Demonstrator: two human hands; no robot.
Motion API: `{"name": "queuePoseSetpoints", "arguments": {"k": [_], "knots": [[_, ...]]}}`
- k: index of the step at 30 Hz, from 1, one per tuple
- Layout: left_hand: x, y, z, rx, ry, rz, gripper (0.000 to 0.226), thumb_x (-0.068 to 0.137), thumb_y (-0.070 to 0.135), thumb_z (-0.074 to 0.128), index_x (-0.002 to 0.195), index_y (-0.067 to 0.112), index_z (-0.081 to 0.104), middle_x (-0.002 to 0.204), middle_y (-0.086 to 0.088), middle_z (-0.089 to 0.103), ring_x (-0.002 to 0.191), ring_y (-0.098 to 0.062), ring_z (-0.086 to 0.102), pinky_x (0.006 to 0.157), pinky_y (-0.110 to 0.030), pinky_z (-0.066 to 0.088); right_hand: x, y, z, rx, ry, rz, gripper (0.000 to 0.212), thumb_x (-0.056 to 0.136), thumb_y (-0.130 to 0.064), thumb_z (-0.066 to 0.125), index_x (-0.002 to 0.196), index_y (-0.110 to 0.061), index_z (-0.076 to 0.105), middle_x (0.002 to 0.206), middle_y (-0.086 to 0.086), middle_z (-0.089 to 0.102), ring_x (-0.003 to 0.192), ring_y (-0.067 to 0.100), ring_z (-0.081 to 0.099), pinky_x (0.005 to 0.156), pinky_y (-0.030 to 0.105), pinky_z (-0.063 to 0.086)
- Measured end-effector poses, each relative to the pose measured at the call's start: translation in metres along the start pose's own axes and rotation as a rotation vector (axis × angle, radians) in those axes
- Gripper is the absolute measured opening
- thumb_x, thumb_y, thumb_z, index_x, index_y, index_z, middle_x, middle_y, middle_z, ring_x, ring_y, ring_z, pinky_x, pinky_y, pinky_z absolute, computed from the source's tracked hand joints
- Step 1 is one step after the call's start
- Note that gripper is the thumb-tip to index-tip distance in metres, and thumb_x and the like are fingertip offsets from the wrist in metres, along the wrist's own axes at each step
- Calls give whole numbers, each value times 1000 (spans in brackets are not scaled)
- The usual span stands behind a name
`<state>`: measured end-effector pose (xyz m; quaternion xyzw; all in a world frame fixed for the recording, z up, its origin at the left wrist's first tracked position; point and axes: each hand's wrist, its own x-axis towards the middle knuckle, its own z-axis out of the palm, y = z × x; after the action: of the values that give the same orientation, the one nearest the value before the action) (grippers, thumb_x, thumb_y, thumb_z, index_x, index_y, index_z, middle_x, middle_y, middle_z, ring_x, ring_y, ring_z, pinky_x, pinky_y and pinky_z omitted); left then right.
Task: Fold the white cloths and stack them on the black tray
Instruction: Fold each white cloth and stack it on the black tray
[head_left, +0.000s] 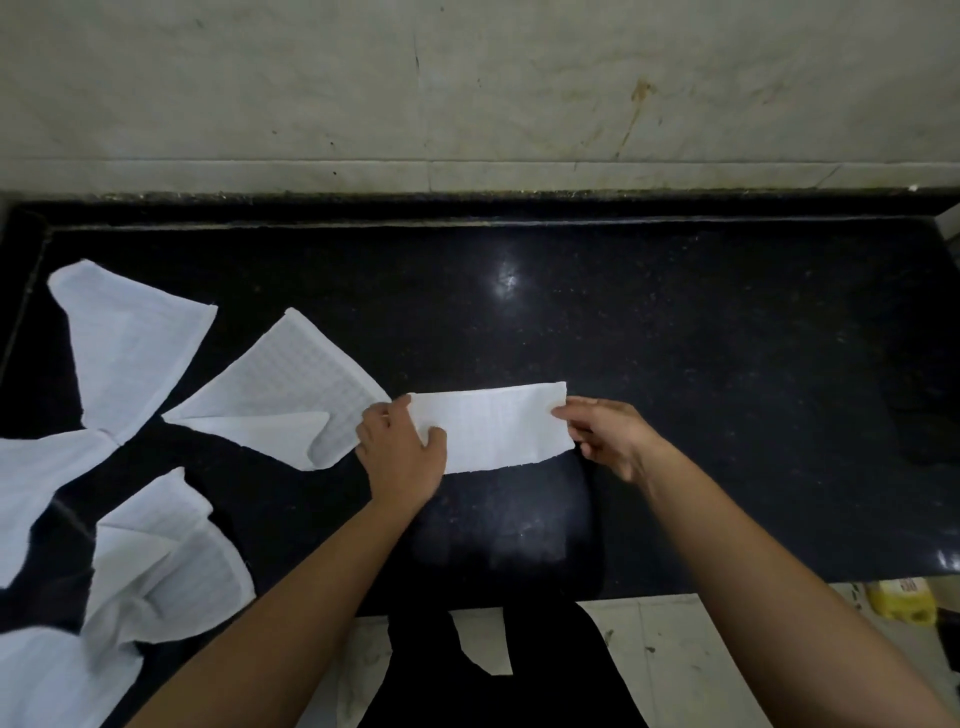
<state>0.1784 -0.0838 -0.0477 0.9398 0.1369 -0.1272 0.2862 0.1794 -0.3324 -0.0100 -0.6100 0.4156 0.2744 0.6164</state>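
A white cloth, folded into a long strip, lies flat on the black counter in front of me. My left hand presses on its left end, thumb over the cloth. My right hand pinches its right end between thumb and fingers. Several unfolded white cloths lie spread on the left: one at the back, one just left of my left hand, one at the front edge. A dark shape at the far right may be the black tray; I cannot tell.
A pale marble wall rises behind the counter. The counter's front edge runs just below my forearms, with light floor tiles beneath. A yellow container sits on the floor at the lower right.
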Motion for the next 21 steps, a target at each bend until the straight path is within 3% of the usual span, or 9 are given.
{"name": "queuePoseSetpoints", "arguments": {"k": [4,7,9,13,17,21], "knots": [[13,-15,-17,-563,-238,-385,38,97,22,45,130,4,52,118,-18,62,94,-18,59,83,-33,50,-8,-7,27,18,-87,-66,30,83,-14,79,111,-21,71,70,-9,65,60,2,56,63,21,43],[16,-19,-32,-776,-326,-503,30,104,22,39,127,10,53,113,-9,65,102,-20,64,90,-37,54,-11,-7,63,-45,-103,-126,35,81,-11,81,112,-20,68,80,-2,70,67,5,62,64,21,49],[18,-24,-38,-834,-364,-527,34,104,23,37,134,12,50,118,-10,65,108,-23,63,98,-43,51,-8,-5,91,-111,-81,-156,38,79,-10,82,113,-17,67,83,3,71,67,8,64,66,23,51],[20,-35,-43,-937,-436,-561,43,103,23,34,143,10,43,116,-9,67,108,-22,64,94,-40,52,6,2,141,-236,-76,-209,40,77,-14,83,113,-18,66,76,0,71,56,1,63,69,22,51],[20,-38,-50,-997,-446,-578,44,104,21,29,145,8,40,123,-14,64,111,-25,63,99,-42,51,17,13,170,-349,-90,-213,45,78,-22,82,118,-20,62,84,-2,72,91,13,71,92,31,56],[22,-43,-53,-970,-429,-583,41,104,23,33,141,10,44,118,-12,67,107,-23,65,95,-40,53,13,19,163,-300,-120,-224,44,82,-27,78,122,-19,62,91,-3,73,94,19,73,91,36,59]]}}
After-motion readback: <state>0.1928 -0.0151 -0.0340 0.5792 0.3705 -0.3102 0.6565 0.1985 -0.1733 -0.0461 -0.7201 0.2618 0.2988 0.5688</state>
